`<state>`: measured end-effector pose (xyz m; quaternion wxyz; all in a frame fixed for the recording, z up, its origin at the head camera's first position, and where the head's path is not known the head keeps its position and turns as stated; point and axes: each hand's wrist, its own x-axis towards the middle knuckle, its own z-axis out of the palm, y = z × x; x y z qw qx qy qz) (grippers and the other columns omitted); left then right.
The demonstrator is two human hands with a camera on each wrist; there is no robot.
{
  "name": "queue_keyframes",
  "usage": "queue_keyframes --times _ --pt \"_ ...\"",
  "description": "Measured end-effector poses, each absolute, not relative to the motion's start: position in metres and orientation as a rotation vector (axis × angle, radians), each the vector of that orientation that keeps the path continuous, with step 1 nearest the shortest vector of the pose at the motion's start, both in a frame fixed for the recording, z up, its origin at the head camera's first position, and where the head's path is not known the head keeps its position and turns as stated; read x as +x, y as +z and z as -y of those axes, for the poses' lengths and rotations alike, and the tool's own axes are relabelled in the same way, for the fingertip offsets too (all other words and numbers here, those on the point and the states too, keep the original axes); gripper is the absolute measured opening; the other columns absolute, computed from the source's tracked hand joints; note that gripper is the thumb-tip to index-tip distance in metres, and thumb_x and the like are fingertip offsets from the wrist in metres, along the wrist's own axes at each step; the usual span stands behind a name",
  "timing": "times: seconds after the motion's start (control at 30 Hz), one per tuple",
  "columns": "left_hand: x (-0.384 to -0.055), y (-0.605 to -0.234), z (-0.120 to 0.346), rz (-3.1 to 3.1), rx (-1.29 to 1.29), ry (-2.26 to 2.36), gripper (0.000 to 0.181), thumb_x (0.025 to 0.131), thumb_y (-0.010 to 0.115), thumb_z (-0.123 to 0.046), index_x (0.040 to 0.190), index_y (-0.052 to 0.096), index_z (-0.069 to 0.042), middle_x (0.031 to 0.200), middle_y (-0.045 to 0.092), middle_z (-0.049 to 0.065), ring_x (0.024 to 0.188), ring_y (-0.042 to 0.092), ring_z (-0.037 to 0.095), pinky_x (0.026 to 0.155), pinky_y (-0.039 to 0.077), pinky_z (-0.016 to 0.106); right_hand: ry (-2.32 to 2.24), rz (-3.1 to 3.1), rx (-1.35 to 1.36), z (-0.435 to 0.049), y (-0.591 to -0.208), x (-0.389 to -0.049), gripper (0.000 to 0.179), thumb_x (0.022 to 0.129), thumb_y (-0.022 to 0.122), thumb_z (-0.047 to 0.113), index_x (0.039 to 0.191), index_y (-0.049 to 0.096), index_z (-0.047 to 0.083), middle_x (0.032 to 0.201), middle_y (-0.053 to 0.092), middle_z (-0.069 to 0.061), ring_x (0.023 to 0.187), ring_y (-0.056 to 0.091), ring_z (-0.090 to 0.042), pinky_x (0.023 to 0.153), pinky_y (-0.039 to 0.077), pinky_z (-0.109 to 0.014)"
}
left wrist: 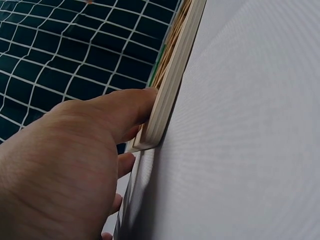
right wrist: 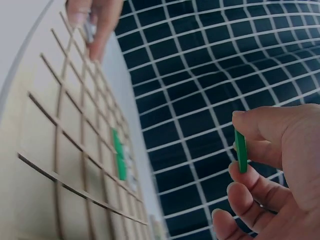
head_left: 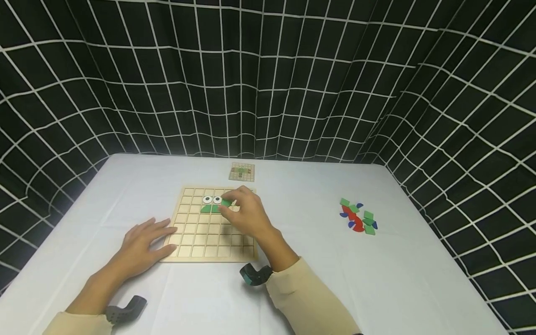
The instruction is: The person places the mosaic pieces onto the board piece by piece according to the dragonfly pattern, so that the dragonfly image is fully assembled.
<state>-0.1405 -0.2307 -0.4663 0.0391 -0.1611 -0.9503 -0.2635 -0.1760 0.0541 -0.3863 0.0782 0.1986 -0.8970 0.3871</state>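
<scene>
A square wooden grid board (head_left: 209, 239) lies on the white table. Near its top, two round eye tiles (head_left: 207, 199) sit side by side, and just below them are two green pieces (head_left: 205, 209). Above the board, to the right of the eyes, my right hand (head_left: 248, 216) pinches a thin green tile (right wrist: 241, 152) between thumb and fingertips. My left hand (head_left: 140, 246) rests at the board's left edge with its fingers spread. In the left wrist view, the left thumb (left wrist: 120, 110) touches the board's wooden rim (left wrist: 167, 95).
Behind the board lies a small pattern card (head_left: 241, 171) with a gridded picture. Several loose red, green and blue pieces (head_left: 358, 225) are scattered at the right of the table (head_left: 310, 204). A black curtain (head_left: 268, 83) with white grid lines surrounds the table's back and sides.
</scene>
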Motion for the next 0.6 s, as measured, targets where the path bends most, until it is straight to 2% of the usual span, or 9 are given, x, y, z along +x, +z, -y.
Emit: queue_keyframes --times 0.2,0.6 --pt "-0.140 -0.466 0.231 2.903 -0.506 -0.826 0.048 0.088 0.066 -0.043 0.125 0.062 -0.014 0.143 0.047 0.018 0.136 0.028 0.048 0.108 0.010 0.069 1.171 2.785 0.532 -0.039 -0.400 -0.186 0.029 0.089 0.066 0.025 0.115 0.069 0.011 0.107 0.064 0.002 0.097 0.060 -0.021 0.076 0.050 -0.024" --pt "-0.140 -0.464 0.232 2.909 -0.522 -0.818 0.048 0.088 0.066 -0.043 0.126 0.061 -0.014 0.143 0.046 0.018 0.135 0.028 0.048 0.108 0.011 0.069 1.027 2.907 0.518 -0.024 -0.425 -0.197 0.028 0.088 0.069 0.025 0.113 0.071 0.013 0.103 0.064 -0.001 0.082 0.055 -0.010 0.067 0.048 -0.019"
